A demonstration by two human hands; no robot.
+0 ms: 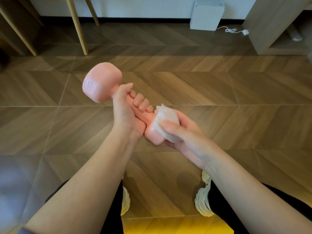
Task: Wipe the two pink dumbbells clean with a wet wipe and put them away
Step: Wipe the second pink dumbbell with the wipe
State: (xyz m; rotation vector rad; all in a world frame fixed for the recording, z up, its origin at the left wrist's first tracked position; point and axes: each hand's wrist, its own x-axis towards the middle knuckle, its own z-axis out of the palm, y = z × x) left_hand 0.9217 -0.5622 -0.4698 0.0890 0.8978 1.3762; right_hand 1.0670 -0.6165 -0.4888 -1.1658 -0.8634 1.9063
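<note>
One pink dumbbell (101,83) over floor (219,92): left hand (128,112) grips handle, right hand (182,132) clasps wipe (166,124) round end.

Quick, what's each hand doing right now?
Left hand: closed around the pink dumbbell at its handle.
Right hand: holding the wet wipe against the dumbbell's near end.

Matt pink dumbbell (101,83); fibrous wipe (166,122); wood-grain floor (219,92)
</note>
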